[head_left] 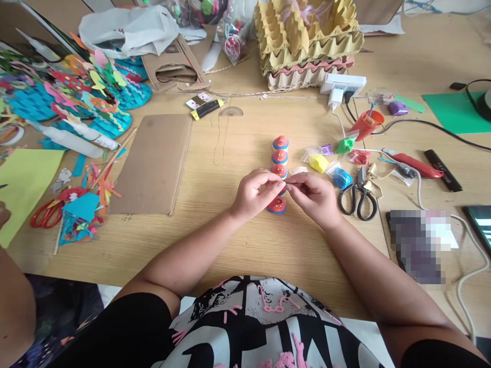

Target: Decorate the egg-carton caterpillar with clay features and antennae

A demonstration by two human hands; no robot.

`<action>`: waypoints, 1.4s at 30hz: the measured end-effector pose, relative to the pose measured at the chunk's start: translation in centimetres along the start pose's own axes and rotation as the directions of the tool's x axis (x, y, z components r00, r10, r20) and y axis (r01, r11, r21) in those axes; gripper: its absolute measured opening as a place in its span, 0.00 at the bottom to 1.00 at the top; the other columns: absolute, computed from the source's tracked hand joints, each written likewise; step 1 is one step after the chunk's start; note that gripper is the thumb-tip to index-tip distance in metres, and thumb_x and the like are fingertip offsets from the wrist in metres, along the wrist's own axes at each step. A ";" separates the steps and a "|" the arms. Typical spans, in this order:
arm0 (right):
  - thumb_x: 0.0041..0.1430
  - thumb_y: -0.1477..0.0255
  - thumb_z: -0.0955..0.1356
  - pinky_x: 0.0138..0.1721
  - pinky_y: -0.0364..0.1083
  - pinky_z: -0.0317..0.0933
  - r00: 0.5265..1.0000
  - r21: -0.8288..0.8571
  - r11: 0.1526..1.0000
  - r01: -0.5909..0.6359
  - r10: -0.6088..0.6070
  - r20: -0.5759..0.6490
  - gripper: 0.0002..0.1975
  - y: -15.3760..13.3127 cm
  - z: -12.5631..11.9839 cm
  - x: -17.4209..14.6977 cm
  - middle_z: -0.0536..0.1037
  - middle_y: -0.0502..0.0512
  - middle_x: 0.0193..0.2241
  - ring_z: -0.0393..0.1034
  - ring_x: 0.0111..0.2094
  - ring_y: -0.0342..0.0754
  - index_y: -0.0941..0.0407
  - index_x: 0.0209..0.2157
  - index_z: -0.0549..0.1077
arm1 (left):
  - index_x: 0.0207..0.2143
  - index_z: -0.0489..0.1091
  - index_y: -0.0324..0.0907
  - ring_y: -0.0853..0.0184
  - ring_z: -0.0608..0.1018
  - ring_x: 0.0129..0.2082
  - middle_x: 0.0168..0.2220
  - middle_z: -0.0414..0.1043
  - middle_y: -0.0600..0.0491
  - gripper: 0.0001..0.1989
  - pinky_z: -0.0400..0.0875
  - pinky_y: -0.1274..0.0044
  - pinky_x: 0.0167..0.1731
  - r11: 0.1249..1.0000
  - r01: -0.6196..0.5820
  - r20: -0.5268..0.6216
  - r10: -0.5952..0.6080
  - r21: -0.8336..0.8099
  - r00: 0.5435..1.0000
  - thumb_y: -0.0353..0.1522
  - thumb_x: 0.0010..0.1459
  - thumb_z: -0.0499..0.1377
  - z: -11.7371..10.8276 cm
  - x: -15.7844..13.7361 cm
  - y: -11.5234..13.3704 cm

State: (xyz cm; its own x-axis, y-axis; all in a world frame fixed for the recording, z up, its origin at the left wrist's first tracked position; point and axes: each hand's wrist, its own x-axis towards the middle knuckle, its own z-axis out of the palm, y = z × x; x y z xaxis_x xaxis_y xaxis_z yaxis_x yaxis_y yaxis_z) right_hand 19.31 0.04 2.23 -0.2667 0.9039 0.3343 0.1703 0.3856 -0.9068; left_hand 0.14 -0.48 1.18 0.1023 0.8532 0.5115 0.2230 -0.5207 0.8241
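My left hand and my right hand meet fingertip to fingertip above a row of small figures. Both are closed in a pinch, and a thin dark strand runs between the fingertips; its material is too small to make out. Under and around the hands stand several red clay figures with smiling yellow faces and blue rims, in a line running away from me. The farthest figure and the nearest figure show well, while my fingers partly cover those between. A dark ring sits on top of the nearest one.
Scissors, bags of coloured clay and an orange cup lie to the right, with white cables. Cardboard, paper scraps and another person's arm are left. Egg trays stand at the back.
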 end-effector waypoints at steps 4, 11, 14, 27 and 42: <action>0.64 0.55 0.74 0.27 0.46 0.59 0.999 0.072 0.997 -0.020 0.022 -0.033 0.17 -0.5 -0.1 0.2 0.76 0.51 0.25 0.65 0.25 0.44 0.53 0.30 0.76 | 0.37 0.80 0.42 0.69 0.79 0.33 0.33 0.81 0.51 0.14 0.75 0.75 0.37 0.999 0.035 -0.013 -0.035 -0.017 0.999 0.42 0.68 0.63 -0.2 -0.1 0.2; 0.64 0.45 0.70 0.29 0.46 0.58 0.990 0.130 0.984 -0.120 0.128 -0.052 0.28 -0.8 -0.3 0.5 0.70 0.49 0.21 0.60 0.24 0.43 0.54 0.23 0.70 | 0.39 0.80 0.41 0.66 0.81 0.37 0.37 0.83 0.48 0.16 0.76 0.73 0.40 0.990 0.122 -0.014 -0.123 -0.068 0.992 0.44 0.69 0.62 -0.1 -0.4 0.0; 0.61 0.45 0.73 0.28 0.45 0.56 0.984 0.232 0.960 -0.158 0.172 -0.042 0.25 -0.5 -0.2 0.6 0.68 0.48 0.23 0.58 0.25 0.43 0.53 0.28 0.71 | 0.39 0.80 0.42 0.67 0.80 0.35 0.36 0.82 0.49 0.16 0.76 0.73 0.40 0.994 0.096 -0.025 -0.097 -0.058 0.995 0.44 0.68 0.62 0.0 -0.4 0.0; 0.65 0.44 0.68 0.25 0.46 0.54 0.988 0.084 0.986 -0.146 0.149 -0.028 0.33 -1.1 -0.5 0.7 0.68 0.49 0.16 0.59 0.20 0.42 0.54 0.17 0.69 | 0.40 0.80 0.42 0.67 0.81 0.36 0.36 0.82 0.49 0.14 0.76 0.73 0.39 0.996 0.084 0.012 -0.084 -0.041 0.996 0.43 0.69 0.62 0.0 -0.4 -0.1; 0.67 0.43 0.66 0.24 0.44 0.53 0.989 0.085 0.988 -0.131 0.125 0.074 0.34 -1.0 0.0 0.3 0.68 0.50 0.16 0.60 0.20 0.41 0.56 0.19 0.72 | 0.39 0.81 0.43 0.68 0.79 0.33 0.34 0.82 0.50 0.09 0.75 0.74 0.37 0.998 -0.062 0.045 0.060 0.033 0.997 0.38 0.68 0.64 0.3 -0.4 0.1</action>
State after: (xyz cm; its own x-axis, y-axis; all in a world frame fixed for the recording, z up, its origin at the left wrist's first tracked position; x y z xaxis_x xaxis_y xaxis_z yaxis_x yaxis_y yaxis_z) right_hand 19.08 -0.06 3.19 -0.3132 0.9287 0.1984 0.1226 0.2467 -0.9613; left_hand 0.39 -0.86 0.96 0.1595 0.8207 0.5486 0.2483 -0.5712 0.7823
